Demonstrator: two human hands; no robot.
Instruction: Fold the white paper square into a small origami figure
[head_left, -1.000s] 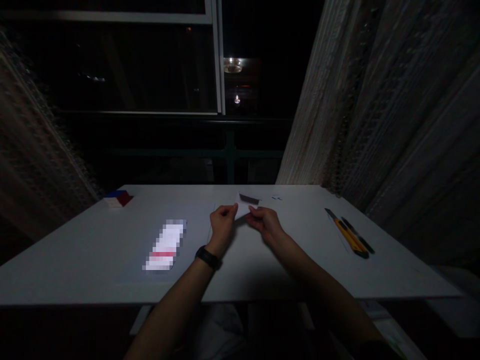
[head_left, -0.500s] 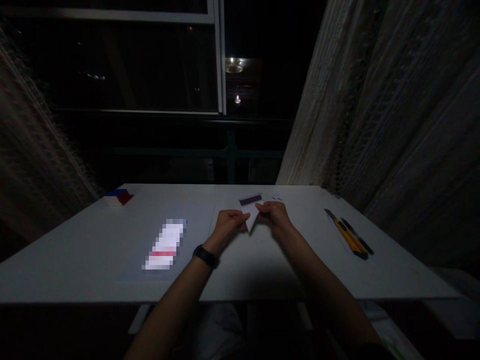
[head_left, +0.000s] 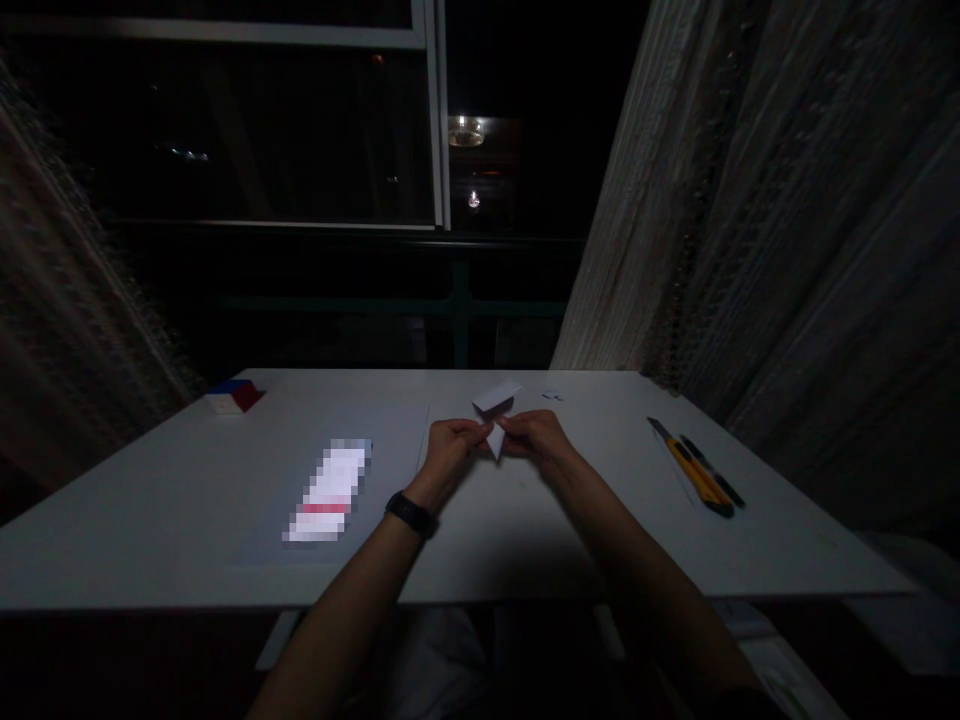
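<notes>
A small folded piece of white paper (head_left: pixel 495 412) is held just above the white table (head_left: pixel 187 520), near its far middle. My left hand (head_left: pixel 448 450), with a black watch (head_left: pixel 411 514) on the wrist, pinches the paper's left side. My right hand (head_left: pixel 538 440) pinches its right side. Both hands have closed fingers and almost touch each other. The paper's upper flap points away from me and a lower tip hangs between my fingers.
A lit phone (head_left: pixel 330 490) lies on a sheet left of my hands. A yellow utility knife (head_left: pixel 694 468) and a black pen (head_left: pixel 712 470) lie at the right. A colour cube (head_left: pixel 234 396) sits at the far left corner. Curtains hang on both sides of a dark window.
My hands came closer together and the paper was turned between them: its flap now tilts up and away, and the dark band seen earlier no longer shows.
</notes>
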